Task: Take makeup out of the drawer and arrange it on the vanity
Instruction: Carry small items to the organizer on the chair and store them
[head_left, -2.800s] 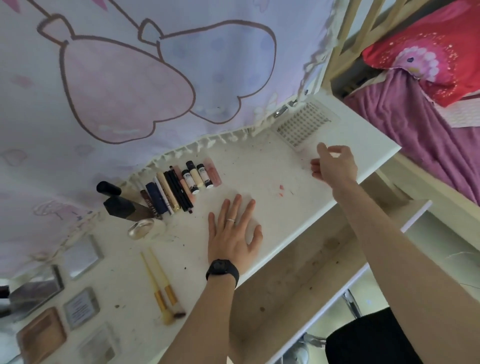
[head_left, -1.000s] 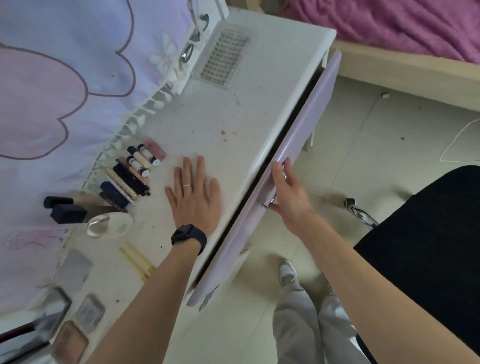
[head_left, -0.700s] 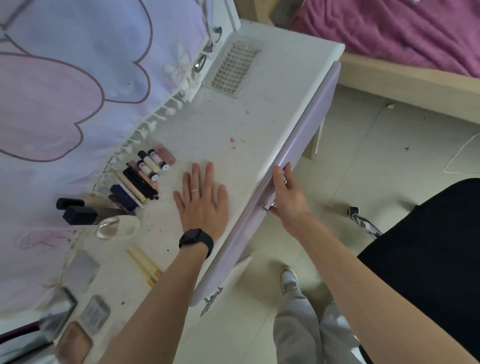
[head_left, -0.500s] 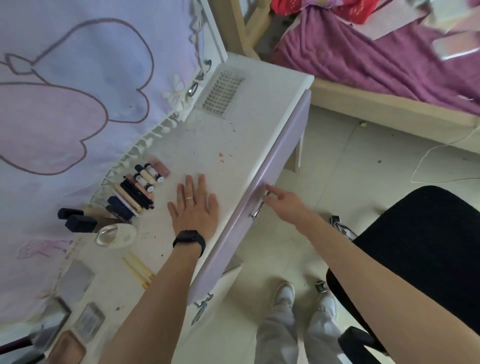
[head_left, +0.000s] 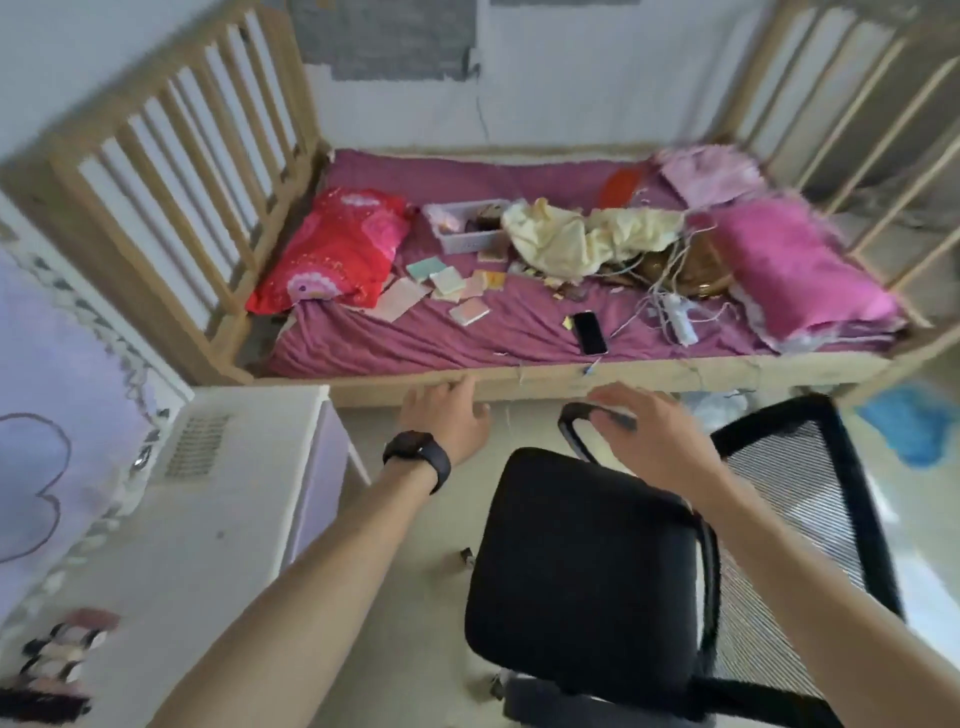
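The white vanity top (head_left: 208, 530) fills the lower left, its lilac drawer front (head_left: 317, 488) flush with the edge. A row of makeup tubes and sticks (head_left: 62, 654) lies blurred at the bottom left corner. My left hand (head_left: 447, 415), a black watch on its wrist, hovers in the air past the vanity's right end with fingers relaxed, holding nothing. My right hand (head_left: 649, 441) is over the black office chair (head_left: 597, 566), fingers spread above its armrest, also holding nothing. The view is motion-blurred.
A wooden-railed bed (head_left: 519, 332) with a purple sheet, red pillow (head_left: 337, 249), pink pillow (head_left: 789, 270), white basket (head_left: 467, 228), a phone (head_left: 589, 332) and cables lies ahead. A patterned lilac cloth (head_left: 47, 467) hangs at the left. A blue thing (head_left: 909, 426) lies on the floor, right.
The drawer was pushed shut by my right hand. Both hands have left the vanity and risen into the air, and my view has swung up toward the bed and chair.
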